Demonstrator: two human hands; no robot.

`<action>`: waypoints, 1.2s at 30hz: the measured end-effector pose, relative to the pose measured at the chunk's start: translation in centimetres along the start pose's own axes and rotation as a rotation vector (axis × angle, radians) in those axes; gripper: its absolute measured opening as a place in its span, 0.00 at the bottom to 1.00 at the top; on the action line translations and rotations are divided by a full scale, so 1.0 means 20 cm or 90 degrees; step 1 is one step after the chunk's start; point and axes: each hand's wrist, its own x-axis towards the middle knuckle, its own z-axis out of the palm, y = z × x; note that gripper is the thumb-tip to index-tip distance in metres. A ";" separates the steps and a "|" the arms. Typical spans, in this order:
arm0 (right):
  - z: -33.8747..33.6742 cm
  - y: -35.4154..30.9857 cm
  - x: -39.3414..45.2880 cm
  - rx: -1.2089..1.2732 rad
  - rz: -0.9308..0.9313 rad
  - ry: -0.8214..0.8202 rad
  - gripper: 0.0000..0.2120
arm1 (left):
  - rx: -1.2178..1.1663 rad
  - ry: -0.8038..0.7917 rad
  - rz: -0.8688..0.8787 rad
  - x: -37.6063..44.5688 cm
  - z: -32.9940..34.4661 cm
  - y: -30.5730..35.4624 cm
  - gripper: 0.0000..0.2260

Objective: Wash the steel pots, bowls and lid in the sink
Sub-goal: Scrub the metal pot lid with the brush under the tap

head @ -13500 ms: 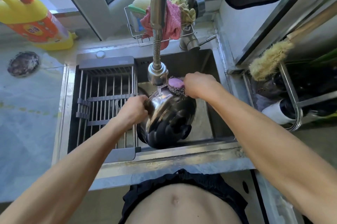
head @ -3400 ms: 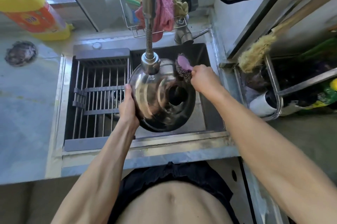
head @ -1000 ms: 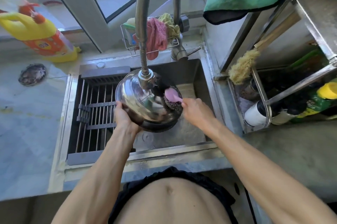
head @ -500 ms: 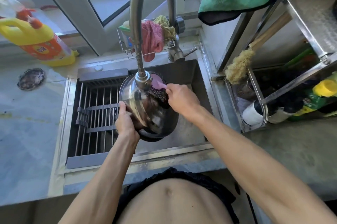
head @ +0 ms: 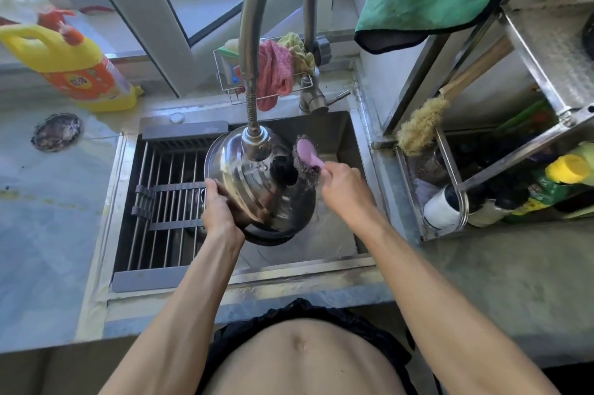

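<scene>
Steel lid held on edge over the sink, scrubber at its upper right.

Left hand (head: 221,211) grips the lid (head: 257,182) by its lower-left rim, fingers curled round the edge, dome tilted toward the camera. Right hand (head: 345,185) is closed round the pink handle of the scrubber (head: 305,156), whose wire pad touches the lid beside the black knob (head: 283,168). Faucet head (head: 255,137) sits just above the dome. Judgement: thin, stiff, light, and slippery when wet; the rim or knob gives the surest hold, over the sink (head: 334,234).
</scene>
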 end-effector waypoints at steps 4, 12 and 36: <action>0.03 -0.06 -0.01 0.013 -0.015 -0.012 0.14 | -0.025 0.014 0.005 -0.01 -0.07 0.05 0.23; 0.12 -0.16 -0.01 0.033 -0.019 -0.057 0.12 | -0.053 0.059 0.013 -0.01 -0.18 0.08 0.29; 0.13 -0.14 -0.01 0.008 0.074 -0.050 0.13 | 0.129 0.059 0.057 -0.09 -0.11 0.08 0.22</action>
